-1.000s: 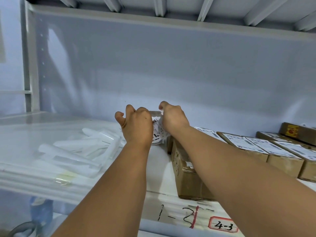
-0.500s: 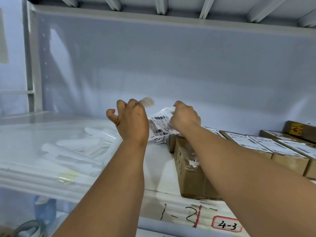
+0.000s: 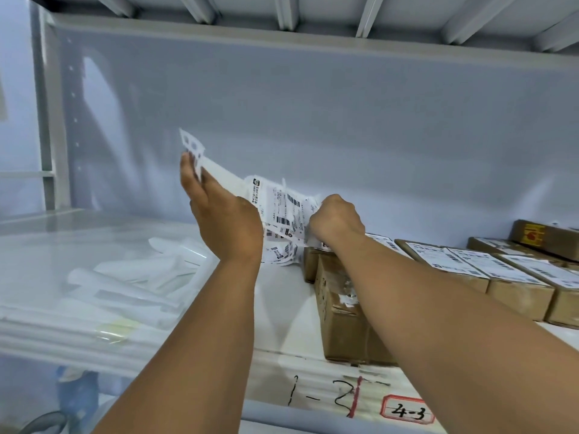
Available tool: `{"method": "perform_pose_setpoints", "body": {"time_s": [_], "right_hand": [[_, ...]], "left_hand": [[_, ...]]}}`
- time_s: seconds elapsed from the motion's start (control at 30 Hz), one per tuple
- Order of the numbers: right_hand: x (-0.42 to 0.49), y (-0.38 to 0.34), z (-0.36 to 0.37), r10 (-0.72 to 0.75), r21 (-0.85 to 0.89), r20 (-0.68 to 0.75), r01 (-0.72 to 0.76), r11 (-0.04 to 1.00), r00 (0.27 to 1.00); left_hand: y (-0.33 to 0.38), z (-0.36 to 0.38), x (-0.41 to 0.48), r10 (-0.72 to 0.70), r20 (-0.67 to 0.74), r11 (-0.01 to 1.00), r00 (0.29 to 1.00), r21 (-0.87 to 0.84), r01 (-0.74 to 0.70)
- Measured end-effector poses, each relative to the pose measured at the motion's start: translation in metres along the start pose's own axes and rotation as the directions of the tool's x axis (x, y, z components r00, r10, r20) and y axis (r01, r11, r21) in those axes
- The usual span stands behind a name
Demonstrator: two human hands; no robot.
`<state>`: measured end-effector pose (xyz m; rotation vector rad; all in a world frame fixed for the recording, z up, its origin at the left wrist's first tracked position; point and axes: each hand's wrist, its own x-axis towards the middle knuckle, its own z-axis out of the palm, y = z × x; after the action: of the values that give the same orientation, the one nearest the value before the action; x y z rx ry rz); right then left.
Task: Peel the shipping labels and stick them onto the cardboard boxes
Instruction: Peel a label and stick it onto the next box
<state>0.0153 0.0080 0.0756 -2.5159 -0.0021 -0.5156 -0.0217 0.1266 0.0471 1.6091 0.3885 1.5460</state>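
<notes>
A bundle of white shipping labels (image 3: pixel 283 211) with barcodes hangs between my two hands above the shelf. My left hand (image 3: pixel 221 217) is raised and pinches a white backing strip (image 3: pixel 195 151) that runs up and left from the bundle. To the right, my right hand (image 3: pixel 336 219) is curled and grips the bundle's right edge, just above a plain cardboard box (image 3: pixel 341 317). Beyond it stands a row of cardboard boxes with labels (image 3: pixel 517 286) stuck on their tops.
White plastic tubes or bags (image 3: pixel 134 277) lie in a heap on the left of the white shelf (image 3: pixel 282 308). Its front edge carries handwritten marks and a red-framed tag (image 3: pixel 407 413). A grey back panel and the upper shelf close the space.
My left hand has lifted up and left, drawing the backing strip out of the bundle. The labels have unfolded between the hands, and my right hand has shifted slightly right.
</notes>
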Motion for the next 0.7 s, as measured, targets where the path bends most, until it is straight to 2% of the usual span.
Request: {"method": "perform_pose_setpoints", "body": {"time_s": [0.07,0.13,0.3,0.43,0.5,0.57,0.63,0.7], "right_hand": [[0.000,-0.001,0.001,0.005,-0.004,-0.007,-0.005,1.000,1.000],[-0.001,-0.002,0.001,-0.004,-0.006,-0.022,0.004,1.000,1.000],[0.003,0.000,0.001,0.008,-0.008,-0.053,-0.008,1.000,0.999],[0.008,0.011,-0.001,0.050,0.049,-0.035,-0.049,0.998,0.998],[0.009,0.013,0.000,0.042,0.116,-0.018,-0.040,0.992,0.999],[0.008,0.012,0.002,0.022,0.167,-0.026,-0.017,0.986,0.999],[0.008,0.008,0.003,-0.015,0.215,-0.033,0.022,0.976,0.999],[0.007,0.002,0.003,-0.063,0.275,-0.038,0.071,0.959,0.997]], "left_hand": [[-0.002,-0.001,0.006,-0.172,-0.014,0.982,0.985,-0.076,0.171],[-0.009,0.001,0.012,-0.283,-0.025,0.951,0.959,-0.134,0.277],[-0.013,0.001,0.014,-0.234,-0.056,0.963,0.971,-0.153,0.223],[-0.017,0.000,0.020,-0.276,-0.204,0.939,0.939,-0.265,0.218],[-0.010,0.000,0.017,-0.171,-0.240,0.963,0.956,-0.248,0.110],[-0.005,0.002,0.010,0.056,-0.215,0.983,0.975,-0.158,-0.092],[-0.008,0.007,0.004,0.297,-0.108,0.954,0.949,0.001,-0.299],[-0.016,0.014,-0.001,0.444,0.047,0.883,0.895,0.144,-0.446]]}}
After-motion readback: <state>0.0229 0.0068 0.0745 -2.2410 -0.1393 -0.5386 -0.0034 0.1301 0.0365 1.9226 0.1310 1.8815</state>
